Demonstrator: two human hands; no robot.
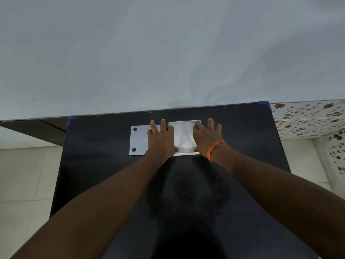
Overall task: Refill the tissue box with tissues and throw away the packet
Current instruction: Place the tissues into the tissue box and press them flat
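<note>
A white open tissue box (184, 122) sits near the far edge of the black table (104, 174), with white tissues (183, 137) showing inside it. To its left lies a flat white lid (139, 140) with two dark round pads. My left hand (162, 140) rests flat with fingers spread, partly over the lid and on the box's left side. My right hand (207, 136), with an orange thread band at the wrist, lies spread against the box's right side, its thumb at the tissues. No packet is visible.
A pale grey wall (168, 53) rises just behind the table. A floral-patterned tiled ledge (309, 118) stands at the right. Light floor tiles (24, 184) lie left of the table, and a dark wooden piece (37, 128) runs at the far left.
</note>
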